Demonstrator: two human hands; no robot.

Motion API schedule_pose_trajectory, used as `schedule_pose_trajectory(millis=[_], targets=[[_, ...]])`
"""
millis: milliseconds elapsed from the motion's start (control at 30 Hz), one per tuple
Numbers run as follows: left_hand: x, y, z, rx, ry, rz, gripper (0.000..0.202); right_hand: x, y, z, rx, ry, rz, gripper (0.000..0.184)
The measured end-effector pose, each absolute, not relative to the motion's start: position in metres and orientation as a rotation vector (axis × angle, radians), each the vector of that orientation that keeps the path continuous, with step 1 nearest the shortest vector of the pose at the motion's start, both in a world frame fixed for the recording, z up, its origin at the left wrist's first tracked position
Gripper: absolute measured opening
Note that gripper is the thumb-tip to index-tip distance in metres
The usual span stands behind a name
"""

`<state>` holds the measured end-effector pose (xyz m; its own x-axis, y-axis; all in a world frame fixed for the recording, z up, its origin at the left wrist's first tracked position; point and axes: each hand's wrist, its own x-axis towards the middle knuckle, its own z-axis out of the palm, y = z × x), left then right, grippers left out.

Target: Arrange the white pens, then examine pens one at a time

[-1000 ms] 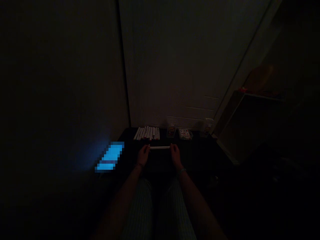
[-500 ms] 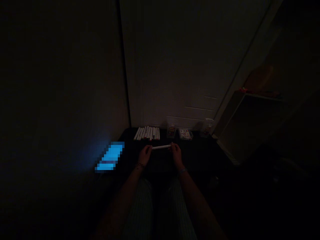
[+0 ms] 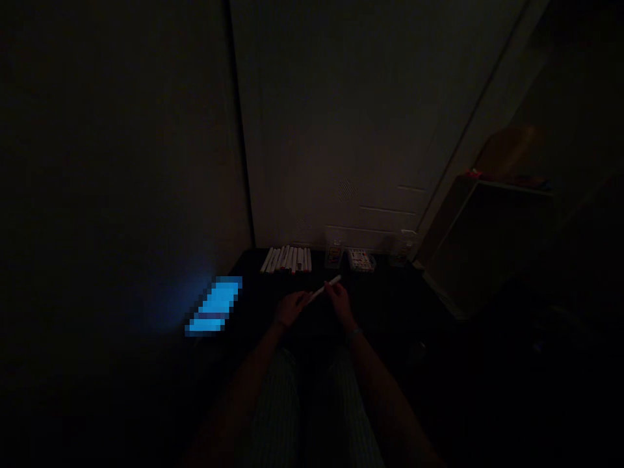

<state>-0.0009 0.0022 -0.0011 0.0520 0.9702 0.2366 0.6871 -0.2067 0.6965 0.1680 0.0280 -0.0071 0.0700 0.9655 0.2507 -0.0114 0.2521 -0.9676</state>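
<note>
Over the dark table [image 3: 390, 299] I hold one white marker [image 3: 319, 290], tilted with its upper end to the right. My left hand [image 3: 291, 307] is closed on its lower left end. The fingers of my right hand [image 3: 339, 302] pinch it near the upper right end, whose tip sticks out past them. Behind my hands a row of white markers [image 3: 287, 259] lies side by side on the table. To their right sits a case of markers [image 3: 361, 260], their end caps facing up.
A clear plastic case with a label [image 3: 334, 255] stands at the table's back edge, and a second clear case [image 3: 403, 248] is at the right. A glowing, pixelated blue screen [image 3: 217, 307] lies at the left. Walls close in the back and left. The room is very dark.
The marker has turned from nearly level to a slant, right end up. My left hand has moved right and slightly down; my right hand has slid along the marker, away from its tip.
</note>
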Motion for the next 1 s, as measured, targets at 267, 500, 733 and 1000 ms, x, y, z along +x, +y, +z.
schedule_pose_trajectory(millis=[267, 500, 733, 1000], targets=[[0.001, -0.003, 0.006, 1.92, 1.598, 0.899, 0.041, 0.165, 0.023, -0.001, -1.019, -1.35, 0.955, 0.039], [0.001, -0.002, 0.009, 1.902, 1.609, 0.799, 0.047, 0.162, 0.021, 0.001, -0.902, -1.48, 1.023, 0.037], [0.005, -0.005, 0.012, 2.015, 1.553, 0.798, 0.046, 0.166, 0.023, -0.001, -0.899, -1.475, 1.112, 0.042], [0.005, -0.003, 0.008, 2.061, 1.563, 0.784, 0.041, 0.165, 0.025, 0.001, -0.878, -1.462, 1.101, 0.037]])
